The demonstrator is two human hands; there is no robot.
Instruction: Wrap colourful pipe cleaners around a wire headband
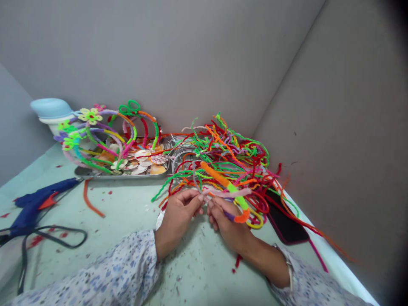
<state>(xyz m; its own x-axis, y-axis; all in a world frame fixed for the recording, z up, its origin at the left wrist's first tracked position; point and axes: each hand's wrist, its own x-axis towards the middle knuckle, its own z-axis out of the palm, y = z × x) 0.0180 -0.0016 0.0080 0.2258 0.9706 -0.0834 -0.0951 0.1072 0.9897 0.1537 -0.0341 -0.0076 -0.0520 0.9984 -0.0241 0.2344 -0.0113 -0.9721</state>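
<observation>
My left hand (pixel 177 219) and my right hand (pixel 228 223) meet at the fingertips over a pale green table (pixel 127 221). Both pinch a headband wrapped in pipe cleaners (pixel 223 180), orange and green along its upper arc, orange at the lower end by my right hand. A pale pink pipe cleaner runs from the pinch across the band. Behind it lies a tangled heap of loose pipe cleaners (pixel 232 148) in red, green, orange and pink.
A metal tray (pixel 121 173) at the back holds finished wrapped headbands (pixel 102 131) with pipe-cleaner flowers and round paper pieces. A blue glue gun (pixel 35 204) with a black cord lies at left. A dark phone (pixel 285 223) lies at right, near the grey wall.
</observation>
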